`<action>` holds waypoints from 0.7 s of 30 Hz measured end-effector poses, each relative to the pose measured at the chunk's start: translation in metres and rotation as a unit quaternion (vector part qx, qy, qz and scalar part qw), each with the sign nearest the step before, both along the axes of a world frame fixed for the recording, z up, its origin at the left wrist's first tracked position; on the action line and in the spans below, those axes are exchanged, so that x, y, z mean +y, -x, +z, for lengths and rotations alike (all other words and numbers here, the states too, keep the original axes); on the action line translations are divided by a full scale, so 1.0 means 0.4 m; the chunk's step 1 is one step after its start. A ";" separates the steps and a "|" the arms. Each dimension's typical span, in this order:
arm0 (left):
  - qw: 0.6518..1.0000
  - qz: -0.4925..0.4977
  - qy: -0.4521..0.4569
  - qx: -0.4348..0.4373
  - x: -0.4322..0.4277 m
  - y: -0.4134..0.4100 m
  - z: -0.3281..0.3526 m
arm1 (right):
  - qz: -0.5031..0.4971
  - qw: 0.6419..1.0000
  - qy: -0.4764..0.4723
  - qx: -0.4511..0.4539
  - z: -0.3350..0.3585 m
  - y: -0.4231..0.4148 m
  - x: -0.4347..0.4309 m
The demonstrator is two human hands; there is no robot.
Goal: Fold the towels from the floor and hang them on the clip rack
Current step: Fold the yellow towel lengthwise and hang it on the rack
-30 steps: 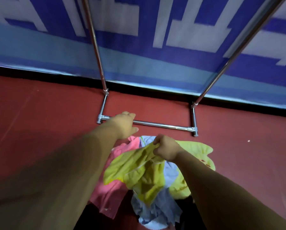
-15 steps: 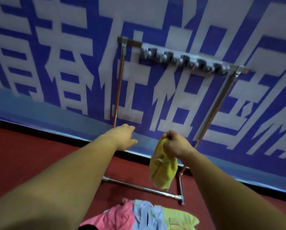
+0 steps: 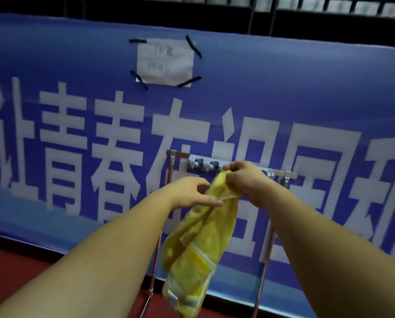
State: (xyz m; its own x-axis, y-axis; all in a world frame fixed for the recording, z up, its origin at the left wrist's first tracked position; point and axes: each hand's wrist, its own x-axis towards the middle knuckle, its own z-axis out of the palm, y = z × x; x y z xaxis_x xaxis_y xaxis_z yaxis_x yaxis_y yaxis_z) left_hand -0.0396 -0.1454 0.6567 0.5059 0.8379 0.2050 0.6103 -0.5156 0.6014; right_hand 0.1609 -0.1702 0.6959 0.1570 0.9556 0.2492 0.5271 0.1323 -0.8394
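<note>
You are facing a blue banner (image 3: pixel 306 88) with big white characters, and the clip rack (image 3: pixel 198 165) stands right in front of it on a red floor (image 3: pixel 13 271). Above the rack, a paper sheet (image 3: pixel 165 61) is fixed to the banner with black tape at its corners; its writing is too blurred to read. Higher up runs a dark railing (image 3: pixel 169 5).

Your right hand (image 3: pixel 244 182) is clamped on the top of the yellow towel (image 3: pixel 198 244), right in front of the rack's clip row and covering its middle clips. The towel hangs bunched below the rack's bar, between its two posts. Your left hand (image 3: pixel 187 193), just left of the towel, has thumb and fingers parted, the thumb tip touching the hem. The rack's feet are cut off at the bottom edge.
</note>
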 end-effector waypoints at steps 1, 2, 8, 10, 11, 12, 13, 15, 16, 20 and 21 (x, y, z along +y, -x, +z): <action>1.000 -0.010 -0.004 -0.007 -0.009 -0.022 0.027 | 0.009 1.000 -0.003 0.016 0.036 -0.006 -0.017; 1.000 -0.013 -0.014 -0.006 -0.011 -0.044 0.053 | 0.019 0.999 -0.003 0.034 0.072 -0.011 -0.037; 0.997 0.005 -0.080 -0.009 0.017 -0.145 0.211 | 0.038 0.998 0.029 -0.037 0.184 -0.082 -0.091; 0.997 0.010 -0.080 -0.009 0.030 -0.159 0.264 | 0.034 0.994 0.028 -0.100 0.192 -0.095 -0.104; 0.996 0.010 -0.086 -0.009 0.036 -0.169 0.292 | 0.026 0.990 0.015 -0.136 0.192 -0.097 -0.111; 0.995 0.012 -0.096 -0.007 0.043 -0.178 0.320 | 0.008 0.986 -0.006 -0.166 0.192 -0.097 -0.112; 0.994 0.013 -0.106 -0.005 0.050 -0.190 0.344 | -0.017 0.982 -0.035 -0.182 0.191 -0.098 -0.108; 0.991 0.018 -0.133 0.007 0.054 -0.208 0.387 | -0.074 0.977 -0.081 -0.184 0.196 -0.106 -0.092; 0.988 0.023 -0.152 0.020 0.052 -0.219 0.405 | -0.101 0.975 -0.095 -0.174 0.199 -0.118 -0.087; 0.980 0.029 -0.189 0.053 0.054 -0.239 0.442 | -0.098 0.987 -0.099 -0.085 0.219 -0.155 -0.094; 0.978 0.032 -0.195 0.064 0.056 -0.241 0.442 | -0.057 0.993 -0.086 -0.051 0.221 -0.152 -0.098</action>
State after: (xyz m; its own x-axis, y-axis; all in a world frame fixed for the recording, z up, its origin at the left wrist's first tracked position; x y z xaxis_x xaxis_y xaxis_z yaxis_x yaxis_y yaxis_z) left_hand 0.0566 -0.1230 0.8336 0.4974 0.7389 0.4545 0.7058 -0.6493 0.2833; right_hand 0.2215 -0.2096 0.7843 0.2275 0.8748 0.4278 0.6276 0.2042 -0.7513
